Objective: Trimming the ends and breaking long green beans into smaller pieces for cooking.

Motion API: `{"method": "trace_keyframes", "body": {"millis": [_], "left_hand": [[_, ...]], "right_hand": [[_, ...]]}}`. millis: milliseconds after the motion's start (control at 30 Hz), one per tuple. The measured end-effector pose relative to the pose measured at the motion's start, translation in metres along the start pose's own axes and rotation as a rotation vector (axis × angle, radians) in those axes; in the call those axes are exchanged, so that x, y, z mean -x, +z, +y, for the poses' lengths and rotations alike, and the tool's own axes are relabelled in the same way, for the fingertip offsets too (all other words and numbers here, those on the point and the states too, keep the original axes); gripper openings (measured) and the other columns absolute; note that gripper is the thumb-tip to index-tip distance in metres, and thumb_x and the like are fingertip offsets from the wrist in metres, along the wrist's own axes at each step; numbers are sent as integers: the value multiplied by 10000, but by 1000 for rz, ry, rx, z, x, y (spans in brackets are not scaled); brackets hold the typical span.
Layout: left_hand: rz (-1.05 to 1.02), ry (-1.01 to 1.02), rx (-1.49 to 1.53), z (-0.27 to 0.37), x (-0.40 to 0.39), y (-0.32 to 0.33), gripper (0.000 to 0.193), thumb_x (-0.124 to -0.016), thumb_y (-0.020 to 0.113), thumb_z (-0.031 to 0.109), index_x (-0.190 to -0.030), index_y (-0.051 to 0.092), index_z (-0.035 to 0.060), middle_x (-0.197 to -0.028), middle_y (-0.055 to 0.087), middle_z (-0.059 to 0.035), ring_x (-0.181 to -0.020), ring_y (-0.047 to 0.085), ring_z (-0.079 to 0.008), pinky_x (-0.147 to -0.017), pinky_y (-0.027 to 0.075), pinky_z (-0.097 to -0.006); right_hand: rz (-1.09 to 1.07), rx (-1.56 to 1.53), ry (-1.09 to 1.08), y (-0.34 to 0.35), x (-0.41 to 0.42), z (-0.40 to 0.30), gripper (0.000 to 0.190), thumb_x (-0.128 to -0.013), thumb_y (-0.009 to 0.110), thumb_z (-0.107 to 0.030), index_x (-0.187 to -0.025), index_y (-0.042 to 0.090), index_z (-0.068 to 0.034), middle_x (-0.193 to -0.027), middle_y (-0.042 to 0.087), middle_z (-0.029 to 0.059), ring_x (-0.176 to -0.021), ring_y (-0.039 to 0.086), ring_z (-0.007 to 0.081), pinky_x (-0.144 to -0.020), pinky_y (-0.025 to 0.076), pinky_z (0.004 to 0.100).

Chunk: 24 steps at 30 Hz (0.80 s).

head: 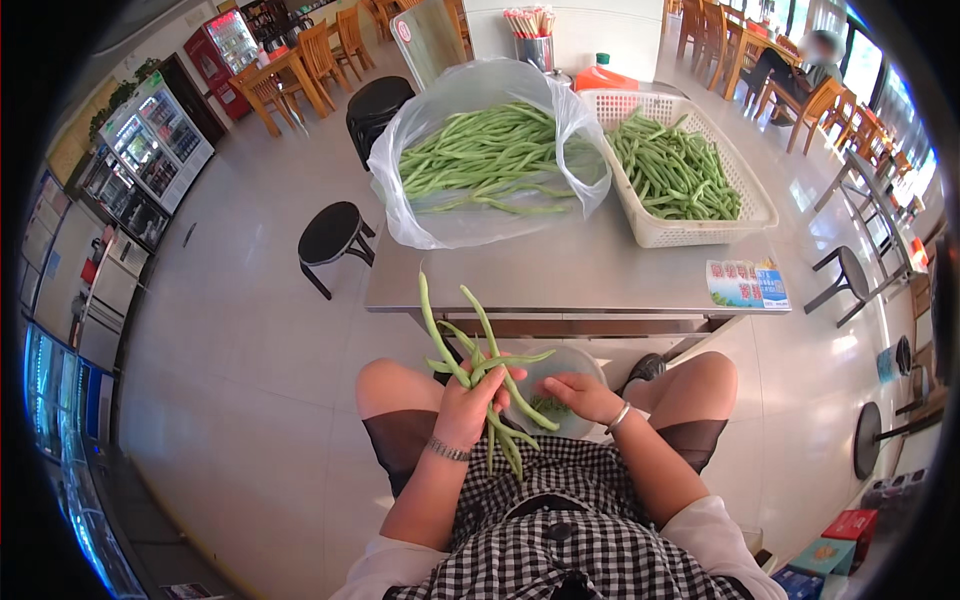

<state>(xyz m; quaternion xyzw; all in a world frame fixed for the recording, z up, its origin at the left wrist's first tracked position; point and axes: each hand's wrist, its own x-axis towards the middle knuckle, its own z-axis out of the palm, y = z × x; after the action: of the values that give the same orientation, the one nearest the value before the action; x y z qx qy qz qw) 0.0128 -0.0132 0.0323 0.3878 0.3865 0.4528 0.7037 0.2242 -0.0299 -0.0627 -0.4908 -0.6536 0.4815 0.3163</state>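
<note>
My left hand [465, 412] grips a loose bunch of long green beans [429, 311] above my lap, some pointing up and others hanging below the palm. To its right my right hand [585, 397] is apart from the bunch, fingers curled together; no bean shows in them. Beneath both hands a round pale bin [591, 369] stands between my knees, with small green scraps [551, 405] inside. On the steel table [510, 274] ahead, an open clear plastic bag [442, 234] holds many long beans [487, 146]. Beside it, a white plastic basket [694, 234] contains shorter-looking bean pieces [671, 172].
A printed sheet [746, 283] lies at the table's front right corner. Behind the bag stand a chopstick holder [534, 52] and an orange container [604, 79]. A black stool [330, 234] is left of the table. Farther right, a person [814, 71] sits on a chair.
</note>
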Motion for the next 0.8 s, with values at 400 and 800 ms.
{"method": "trace_keyframes", "body": {"millis": [400, 800], "left_hand": [[105, 108, 45, -13, -2, 9, 154, -928, 518, 131, -998, 556, -1, -911, 642, -128, -540, 455, -73, -502, 391, -205], [128, 63, 168, 6, -6, 9, 149, -921, 545, 168, -974, 564, 30, -853, 644, -101, -553, 475, -74, -495, 394, -207]], "right_hand": [[65, -1066, 291, 22, 19, -56, 268, -976, 415, -289, -790, 481, -108, -580, 363, -57, -473, 284, 53, -423, 225, 213], [-273, -944, 174, 10, 26, -78, 323, -980, 383, -326, -830, 512, -70, -572, 426, -20, -485, 371, 87, -490, 315, 209]]}}
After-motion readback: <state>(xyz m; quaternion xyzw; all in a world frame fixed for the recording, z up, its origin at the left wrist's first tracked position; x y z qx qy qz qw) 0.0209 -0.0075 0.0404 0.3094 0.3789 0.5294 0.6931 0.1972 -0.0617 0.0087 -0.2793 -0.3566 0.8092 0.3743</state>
